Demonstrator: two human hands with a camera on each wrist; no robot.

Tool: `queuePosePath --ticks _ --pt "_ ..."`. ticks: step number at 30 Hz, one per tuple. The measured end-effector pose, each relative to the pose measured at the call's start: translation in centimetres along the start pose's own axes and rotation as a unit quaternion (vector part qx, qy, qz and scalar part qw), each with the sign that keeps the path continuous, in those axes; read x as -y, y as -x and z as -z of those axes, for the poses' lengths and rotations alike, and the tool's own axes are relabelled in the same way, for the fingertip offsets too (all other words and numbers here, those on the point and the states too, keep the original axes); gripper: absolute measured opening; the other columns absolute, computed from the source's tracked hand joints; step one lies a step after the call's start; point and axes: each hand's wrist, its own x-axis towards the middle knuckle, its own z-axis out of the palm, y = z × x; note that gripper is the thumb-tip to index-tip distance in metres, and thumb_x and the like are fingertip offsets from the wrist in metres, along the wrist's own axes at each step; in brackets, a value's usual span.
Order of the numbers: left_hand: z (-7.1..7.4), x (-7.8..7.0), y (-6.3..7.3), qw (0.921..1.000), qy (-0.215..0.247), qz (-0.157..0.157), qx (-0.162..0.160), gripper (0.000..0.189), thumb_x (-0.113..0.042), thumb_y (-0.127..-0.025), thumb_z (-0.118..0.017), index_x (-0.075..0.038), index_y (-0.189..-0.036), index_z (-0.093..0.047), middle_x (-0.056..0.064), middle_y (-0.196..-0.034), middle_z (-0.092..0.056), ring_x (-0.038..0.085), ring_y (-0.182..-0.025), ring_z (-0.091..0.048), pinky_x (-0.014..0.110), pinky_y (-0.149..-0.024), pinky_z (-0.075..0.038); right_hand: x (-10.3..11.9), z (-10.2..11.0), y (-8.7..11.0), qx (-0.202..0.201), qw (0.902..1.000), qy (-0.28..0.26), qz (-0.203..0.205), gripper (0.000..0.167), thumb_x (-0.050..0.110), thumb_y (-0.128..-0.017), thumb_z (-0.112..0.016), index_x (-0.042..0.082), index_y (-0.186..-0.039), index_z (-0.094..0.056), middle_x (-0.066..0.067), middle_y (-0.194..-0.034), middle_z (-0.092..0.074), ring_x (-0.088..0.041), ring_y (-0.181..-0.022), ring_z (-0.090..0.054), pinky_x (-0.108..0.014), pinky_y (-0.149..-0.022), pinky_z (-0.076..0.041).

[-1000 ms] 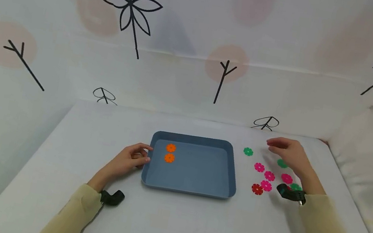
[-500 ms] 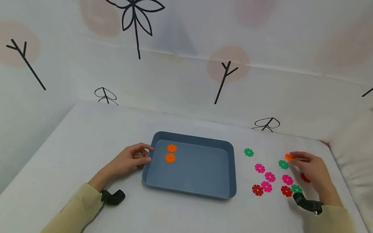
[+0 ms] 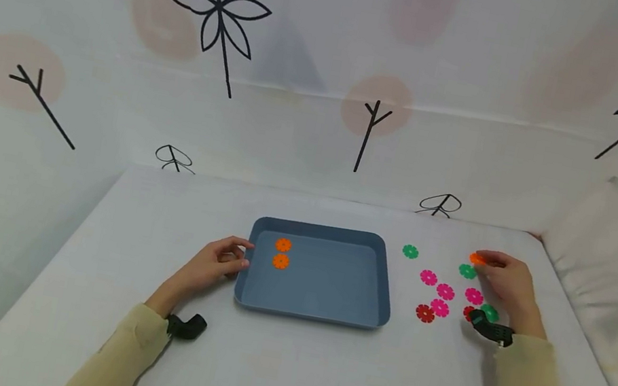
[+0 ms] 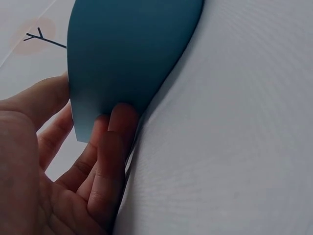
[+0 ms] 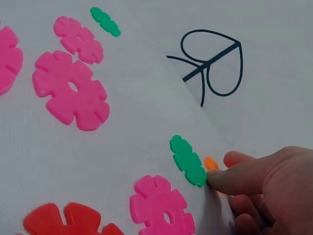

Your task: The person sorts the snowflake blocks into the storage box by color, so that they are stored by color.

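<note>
My left hand (image 3: 212, 265) rests at the left side of a blue-grey tray (image 3: 312, 314), fingertips touching its rim and outer wall. In the left wrist view several fingers lie along the tray wall (image 4: 127, 54). Two orange flower-shaped discs (image 3: 282, 253) lie one behind the other inside the tray, towards the left. To the right of the tray, my right hand (image 3: 510, 284) pinches a third orange flower disc (image 3: 477, 258) between thumb and fingers. The right wrist view shows only a sliver of that orange disc (image 5: 211, 163), right behind a green flower disc (image 5: 188, 161).
Pink flower discs (image 3: 445, 291), red ones (image 3: 425, 314) and green ones (image 3: 410, 251) lie scattered on the white table between the tray and my right forearm. The wrist camera (image 3: 490, 328) partly covers another red disc. A patterned cloth (image 3: 294, 135) hangs behind the table.
My right hand has moved right and slightly nearer, from over the discs to the orange disc, which it now pinches. My left hand and the tray have stayed in place.
</note>
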Motion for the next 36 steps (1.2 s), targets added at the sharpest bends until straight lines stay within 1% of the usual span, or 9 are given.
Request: queuePosePath --ticks 3,9,12,13,16,19,20,29,36 --pt "-0.03 0.01 0.0 1.0 0.0 0.001 -0.001 0.037 -0.015 -0.097 -0.067 -0.005 -0.132 -0.058 0.012 -0.101 -0.058 0.017 -0.074 -0.061 0.028 -0.066 -0.05 -0.08 -0.15 -0.12 -0.004 1.0 -0.003 -0.007 0.045 0.018 -0.102 -0.055 -0.004 -0.14 -0.051 -0.03 -0.14 -0.044 -0.047 -0.126 -0.039 -0.053 -0.099 -0.041" --pt "-0.06 0.02 -0.02 1.0 0.001 0.005 -0.002 0.039 -0.013 -0.097 -0.067 -0.003 -0.134 -0.057 0.012 -0.102 -0.059 0.016 -0.074 -0.061 0.027 -0.066 -0.05 0.03 -0.11 -0.23 0.006 0.9995 -0.013 -0.028 0.049 0.017 -0.102 -0.053 -0.003 -0.145 -0.045 -0.031 -0.145 -0.039 -0.048 -0.129 -0.036 -0.056 -0.103 -0.039" --pt "-0.09 -0.01 -0.06 0.9999 0.001 0.014 -0.002 0.04 -0.01 -0.098 -0.065 -0.001 -0.135 -0.056 0.012 -0.103 -0.059 0.019 -0.075 -0.061 0.028 -0.066 -0.05 0.19 -0.08 -0.23 0.011 0.9995 -0.008 -0.029 0.049 0.018 -0.101 -0.053 -0.004 -0.144 -0.046 -0.032 -0.144 -0.039 -0.048 -0.128 -0.036 -0.052 -0.099 -0.043" --pt "-0.13 -0.42 0.04 0.9999 0.003 0.013 -0.001 0.04 -0.009 -0.097 -0.065 0.0 -0.135 -0.055 0.012 -0.102 -0.058 0.019 -0.075 -0.061 0.028 -0.066 -0.05 0.23 -0.07 -0.22 0.01 0.9995 -0.005 -0.029 0.049 0.019 -0.101 -0.053 -0.004 -0.144 -0.046 -0.032 -0.143 -0.04 -0.047 -0.126 -0.037 -0.048 -0.096 -0.045" --pt "-0.28 -0.26 -0.06 0.9999 0.008 0.007 -0.001 0.039 -0.009 -0.097 -0.065 0.001 -0.134 -0.056 0.011 -0.101 -0.058 0.018 -0.074 -0.06 0.028 -0.066 -0.05 0.36 0.0 -0.21 0.008 0.9995 0.004 -0.029 0.047 0.019 -0.1 -0.052 -0.005 -0.141 -0.049 -0.031 -0.14 -0.041 -0.046 -0.122 -0.039 -0.04 -0.087 -0.044" --pt "-0.42 -0.02 -0.1 0.9999 0.009 -0.004 -0.002 0.038 -0.012 -0.097 -0.067 0.0 -0.132 -0.057 0.011 -0.099 -0.058 0.016 -0.071 -0.059 0.027 -0.065 -0.049 0.34 0.04 -0.19 0.008 0.9994 0.012 -0.032 0.047 0.018 -0.099 -0.051 -0.006 -0.139 -0.049 -0.032 -0.139 -0.04 -0.046 -0.12 -0.038 -0.043 -0.087 -0.044" --pt "-0.43 0.47 -0.22 1.0 0.007 -0.004 -0.004 0.038 -0.013 -0.097 -0.067 -0.002 -0.132 -0.058 0.012 -0.099 -0.059 0.015 -0.071 -0.059 0.027 -0.065 -0.049 0.34 0.04 -0.17 0.01 0.9993 0.012 -0.033 0.047 0.017 -0.099 -0.051 -0.006 -0.139 -0.049 -0.032 -0.14 -0.039 -0.046 -0.12 -0.038 -0.045 -0.089 -0.044" --pt "-0.43 0.32 -0.32 0.9999 -0.001 0.006 -0.01 0.039 -0.012 -0.096 -0.068 -0.003 -0.133 -0.057 0.012 -0.1 -0.058 0.016 -0.072 -0.06 0.027 -0.064 -0.049 0.25 -0.13 -0.3 0.009 0.9993 0.008 -0.035 0.048 0.018 -0.099 -0.05 -0.007 -0.14 -0.047 -0.033 -0.14 -0.037 -0.047 -0.122 -0.037 -0.052 -0.096 -0.042" --pt "-0.44 0.1 -0.32 0.9998 -0.01 0.013 -0.007 0.038 -0.007 -0.097 -0.065 0.002 -0.133 -0.056 0.013 -0.1 -0.058 0.018 -0.074 -0.06 0.027 -0.066 -0.05 0.43 -0.18 -0.33 -0.004 0.9997 0.011 -0.023 0.047 0.015 -0.097 -0.051 -0.005 -0.139 -0.047 -0.031 -0.134 -0.04 -0.046 -0.118 -0.038 -0.047 -0.088 -0.042"
